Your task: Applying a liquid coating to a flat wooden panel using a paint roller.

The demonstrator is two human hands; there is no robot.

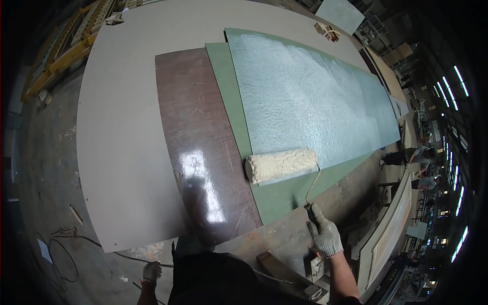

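Presently, I observe the gloved right hand (pixel 324 235) closed on the handle of a cream paint roller (pixel 282 165). The roller lies beyond this hand, to its left, at the near end of a wet-looking coated panel (pixel 310 96). Farther left of the hand, a glossy brown sheet (pixel 195 117) rests on the grey surface (pixel 122 137). The left hand (pixel 151 272) is low beside it; its grip I cannot tell.

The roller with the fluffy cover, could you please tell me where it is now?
In the head view, the roller lies just right of centre, across the near end of the white-coated board, beyond the right hand.
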